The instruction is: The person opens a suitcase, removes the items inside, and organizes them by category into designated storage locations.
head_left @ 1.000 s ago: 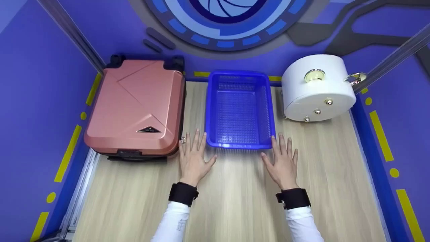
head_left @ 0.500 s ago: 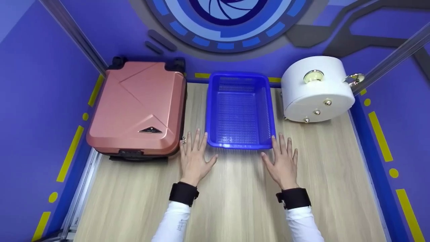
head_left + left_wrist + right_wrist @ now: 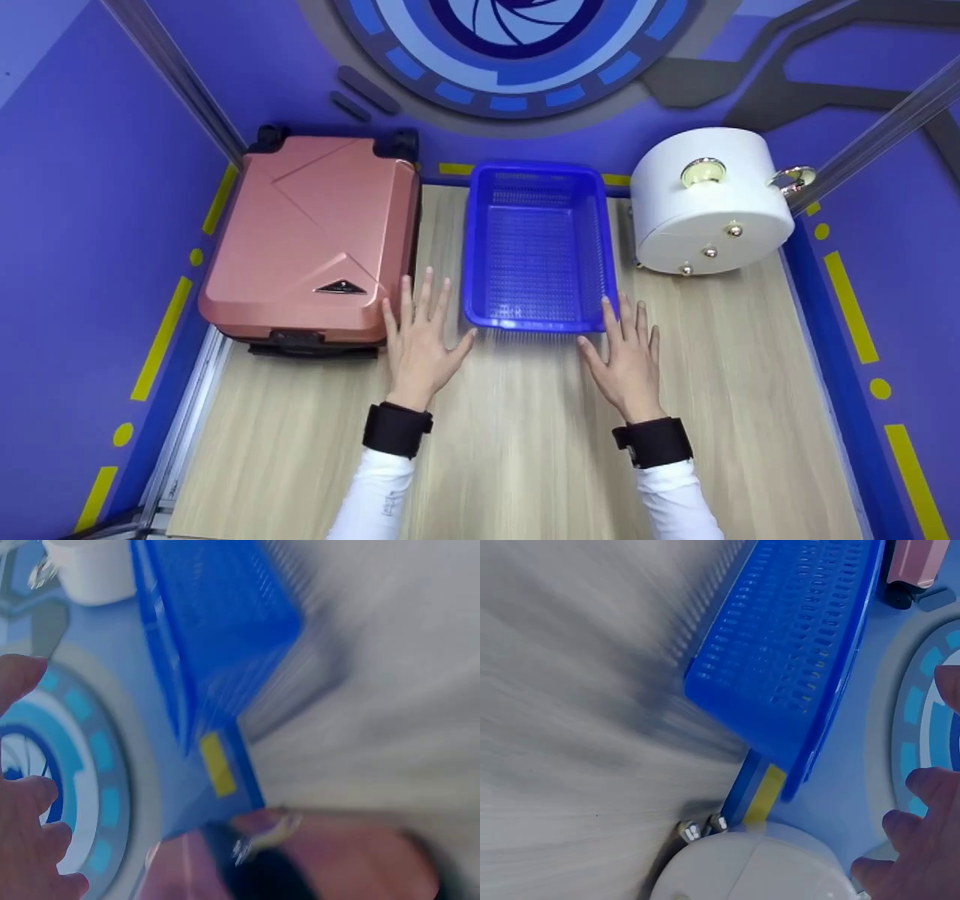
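Note:
A blue plastic basket (image 3: pixel 541 326) with perforated walls stands in the middle of the wooden surface. Spread and straight, the fingers of my left hand (image 3: pixel 421 352) lie to the left of the basket, and the little finger overlaps the suitcase's near right corner in the head view. My right hand (image 3: pixel 628 367) has its fingers stretched out beside the basket's near right corner, with fingertips right at the rim. Both palms face down. At the left lies a pink hard-shell suitcase (image 3: pixel 300 225), its wheels toward the back wall. The left wrist view shows the basket (image 3: pixel 225 637) apart from that hand.
A white drum-shaped case (image 3: pixel 701 180) with gold-coloured feet and ring fittings lies at the back right. Blue panel walls (image 3: pixel 90 247) with yellow dashes close in the left, back and right sides. Wooden surface (image 3: pixel 525 450) stretches in front of the basket.
My left hand has moved left and slightly away from me, from the basket's near left corner toward the suitcase. My right hand has barely moved. The basket stays in place.

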`<move>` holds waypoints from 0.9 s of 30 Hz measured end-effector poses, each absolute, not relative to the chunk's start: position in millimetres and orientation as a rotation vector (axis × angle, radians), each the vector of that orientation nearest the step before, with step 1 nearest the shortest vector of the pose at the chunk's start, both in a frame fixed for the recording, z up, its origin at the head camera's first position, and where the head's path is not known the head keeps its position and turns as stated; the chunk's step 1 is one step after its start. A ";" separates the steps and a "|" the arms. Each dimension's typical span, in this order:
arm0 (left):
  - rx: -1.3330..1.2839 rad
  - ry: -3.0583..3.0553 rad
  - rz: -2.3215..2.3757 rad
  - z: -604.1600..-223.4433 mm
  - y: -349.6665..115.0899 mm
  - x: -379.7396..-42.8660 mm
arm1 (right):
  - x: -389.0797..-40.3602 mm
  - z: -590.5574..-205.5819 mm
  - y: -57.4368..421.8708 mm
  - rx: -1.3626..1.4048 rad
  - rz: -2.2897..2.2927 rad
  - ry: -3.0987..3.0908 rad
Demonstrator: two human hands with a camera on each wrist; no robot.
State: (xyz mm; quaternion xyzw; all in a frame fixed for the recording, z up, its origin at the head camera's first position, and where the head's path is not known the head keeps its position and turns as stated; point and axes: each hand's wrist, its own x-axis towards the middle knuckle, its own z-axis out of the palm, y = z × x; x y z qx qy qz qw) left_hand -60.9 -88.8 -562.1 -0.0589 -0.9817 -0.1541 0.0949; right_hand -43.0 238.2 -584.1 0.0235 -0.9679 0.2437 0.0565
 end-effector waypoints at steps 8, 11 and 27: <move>-0.076 -2.981 -0.497 -537.3 -161.2 -76.5 | -36.5 -585.5 221.2 0.153 0.763 -2.946; -0.079 -3.016 -0.536 -534.8 -191.2 -77.4 | -33.2 -587.4 215.4 0.184 0.755 -2.949; -0.193 -2.697 -0.476 -573.9 -235.2 -73.9 | -18.6 -597.8 180.8 0.351 0.773 -2.911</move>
